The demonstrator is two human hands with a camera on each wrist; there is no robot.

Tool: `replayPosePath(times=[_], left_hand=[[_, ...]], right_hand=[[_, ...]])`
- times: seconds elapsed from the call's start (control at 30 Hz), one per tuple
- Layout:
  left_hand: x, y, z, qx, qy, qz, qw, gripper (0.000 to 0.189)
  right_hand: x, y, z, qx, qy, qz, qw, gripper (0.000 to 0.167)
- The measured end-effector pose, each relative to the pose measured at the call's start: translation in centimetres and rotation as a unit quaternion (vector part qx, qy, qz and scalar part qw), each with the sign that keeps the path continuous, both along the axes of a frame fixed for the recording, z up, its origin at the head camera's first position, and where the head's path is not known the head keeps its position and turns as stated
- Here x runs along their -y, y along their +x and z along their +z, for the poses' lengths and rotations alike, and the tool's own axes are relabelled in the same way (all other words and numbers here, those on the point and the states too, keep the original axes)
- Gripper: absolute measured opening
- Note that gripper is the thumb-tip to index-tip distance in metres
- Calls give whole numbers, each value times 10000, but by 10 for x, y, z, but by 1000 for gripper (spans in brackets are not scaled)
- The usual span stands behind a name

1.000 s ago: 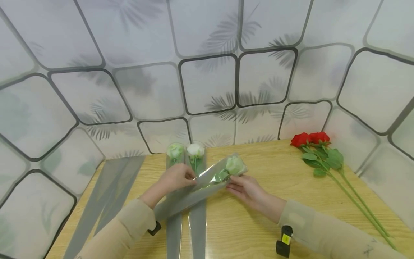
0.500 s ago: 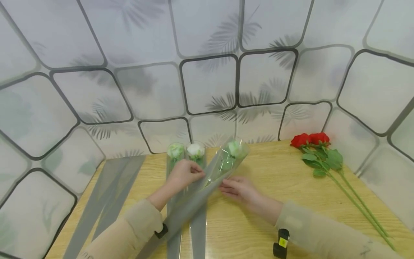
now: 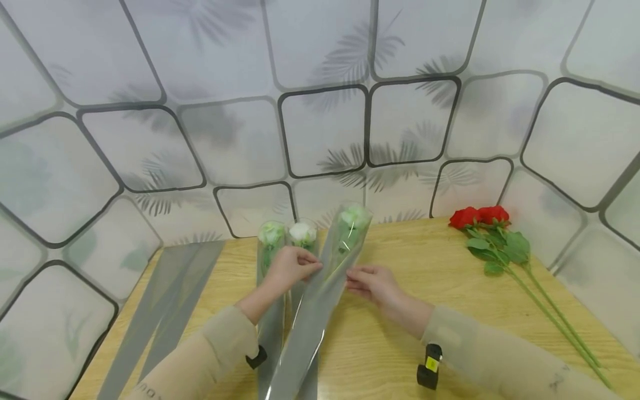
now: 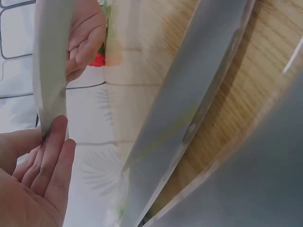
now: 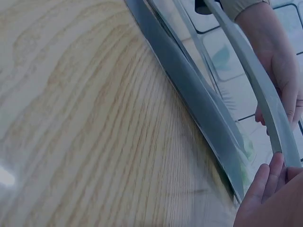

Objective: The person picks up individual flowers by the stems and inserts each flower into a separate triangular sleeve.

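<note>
A pale green-white flower (image 3: 354,219) sits in the top of a long grey and clear wrapping sleeve (image 3: 312,314), raised over the table and slightly tilted to the right. My left hand (image 3: 292,268) pinches the sleeve's left edge between thumb and fingers. On the opposite edge, my right hand (image 3: 377,284) pinches it just below the bloom. Both wrist views show the held sleeve (image 4: 51,56) nearly edge-on, off the tabletop. Beneath and left of it lie two wrapped flowers, one light green (image 3: 272,233) and one white (image 3: 303,233), their sleeves partly covered.
Flat grey sleeves (image 3: 165,294) overlap at the table's left. Two red roses (image 3: 466,215) with long green stems lie at the right. A patterned curtain-like wall (image 3: 322,133) stands close behind the wooden table (image 3: 400,355).
The held sleeve has swung from lying slanted toward the right to nearly upright in the head view, its flower end going up and left. My left hand has moved slightly right.
</note>
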State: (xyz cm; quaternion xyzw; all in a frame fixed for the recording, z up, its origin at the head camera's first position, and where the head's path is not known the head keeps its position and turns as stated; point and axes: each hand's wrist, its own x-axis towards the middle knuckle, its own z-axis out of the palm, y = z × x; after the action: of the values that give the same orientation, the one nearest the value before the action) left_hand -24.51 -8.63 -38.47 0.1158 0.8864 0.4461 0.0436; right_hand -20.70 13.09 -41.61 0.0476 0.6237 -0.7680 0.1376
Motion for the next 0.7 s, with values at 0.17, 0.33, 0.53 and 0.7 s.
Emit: replayPosePath(times=[0.17,0.33,0.53,0.7], left_hand=[[-4,-3,-9,270,30,55,9996,15],[-9,-2,-15,555,239,-80,9981,17],[-14,-3,-21,753,243,-125,9968,18],[-17,-5,-25,795,115,-24,9968,16]], right_hand=[[-8,-8,-8,-99,-94,-28,9999,28],[-14,-16,-15,-43,-66,-294,9995,23],[-12,-23,-16,214,224,-492,9983,33],[-9,-29,-22,171,212,-480,9985,35]])
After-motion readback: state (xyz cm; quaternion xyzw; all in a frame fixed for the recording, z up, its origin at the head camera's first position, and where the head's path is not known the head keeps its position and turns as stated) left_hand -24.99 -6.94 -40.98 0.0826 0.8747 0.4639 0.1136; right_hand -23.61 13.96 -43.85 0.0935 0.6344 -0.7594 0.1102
